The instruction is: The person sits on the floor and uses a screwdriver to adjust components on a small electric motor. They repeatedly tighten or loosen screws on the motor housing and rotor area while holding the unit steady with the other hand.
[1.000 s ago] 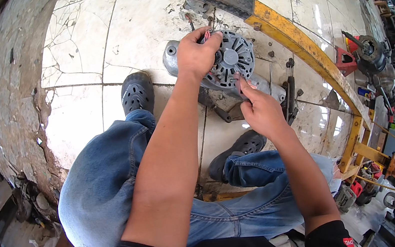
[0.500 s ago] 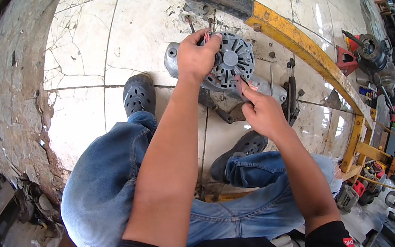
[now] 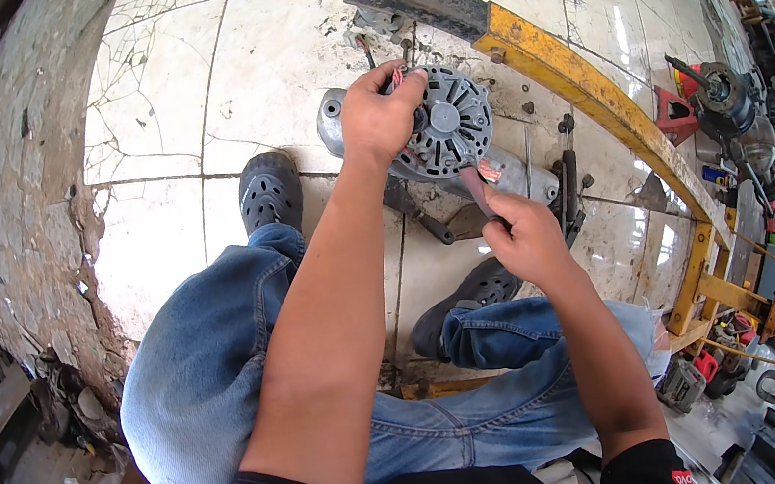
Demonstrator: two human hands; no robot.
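Note:
A round grey metal housing (image 3: 444,117), slotted all around like an alternator end cover, rests on a long grey metal casting (image 3: 515,175) on the tiled floor. My left hand (image 3: 378,117) is closed on the housing's left rim, with thin red wires showing by its fingers. In my right hand (image 3: 528,240) is a flat reddish-brown strip (image 3: 475,188); its far end meets the housing's lower edge. Whether the strip is a tool or abrasive paper is unclear.
A yellow and black metal bar (image 3: 572,77) curves across the right side. Dark rods (image 3: 569,182) lie right of the casting, and a black handle (image 3: 437,227) lies below it. Tools and parts crowd the far right, near a red stand (image 3: 675,114). My shoes flank the work.
My right hand has drawn slightly down and right, and more of the strip shows. My left hand keeps its hold; the whole view has shifted a little.

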